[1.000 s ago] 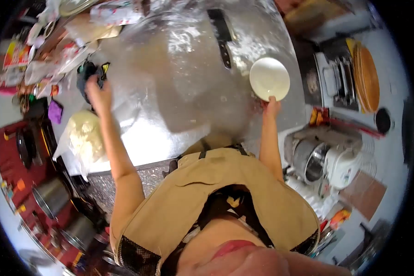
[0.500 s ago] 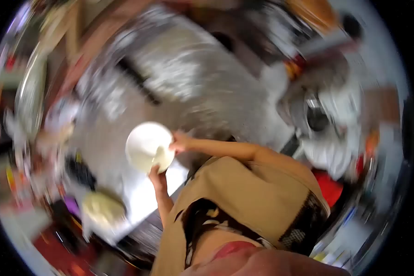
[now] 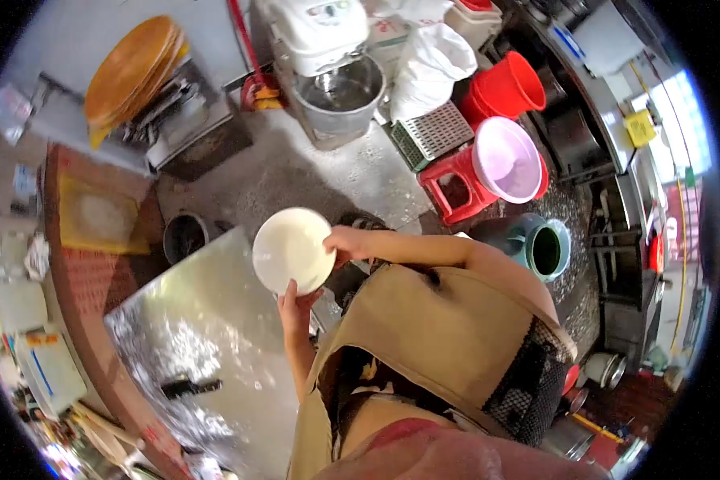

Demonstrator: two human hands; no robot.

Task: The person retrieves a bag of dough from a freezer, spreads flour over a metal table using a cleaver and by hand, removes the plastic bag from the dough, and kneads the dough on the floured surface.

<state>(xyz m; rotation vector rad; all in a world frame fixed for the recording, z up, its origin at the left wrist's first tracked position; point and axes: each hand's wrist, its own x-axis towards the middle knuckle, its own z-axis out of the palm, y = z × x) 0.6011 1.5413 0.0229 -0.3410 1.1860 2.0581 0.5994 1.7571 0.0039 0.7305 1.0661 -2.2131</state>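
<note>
A round white bowl (image 3: 284, 240) is held out in front of my body, tilted so that its pale inside faces up toward me. My left hand (image 3: 298, 298) grips its near rim, thumb over the edge. On the right side of the rim, my right hand (image 3: 346, 243) is closed around the edge. Whether anything lies in the bowl I cannot make out. Beside and below it in view is a shiny metal table (image 3: 256, 320) dusted with white powder. A black-handled tool (image 3: 190, 388) lies on that table.
A white stand mixer (image 3: 320, 36) with a steel bowl (image 3: 340, 96) stands ahead on the floor. Right of it are a white sack (image 3: 432, 72), a red bucket (image 3: 508, 84), a pink basin (image 3: 508, 160) by a red stool (image 3: 456, 192), and a teal bucket (image 3: 540, 248). A dark bin (image 3: 186, 236) stands left.
My view has swung right, away from the table, which has shifted to the lower left. The mixer and buckets now lie ahead. Both hands keep hold of the bowl.
</note>
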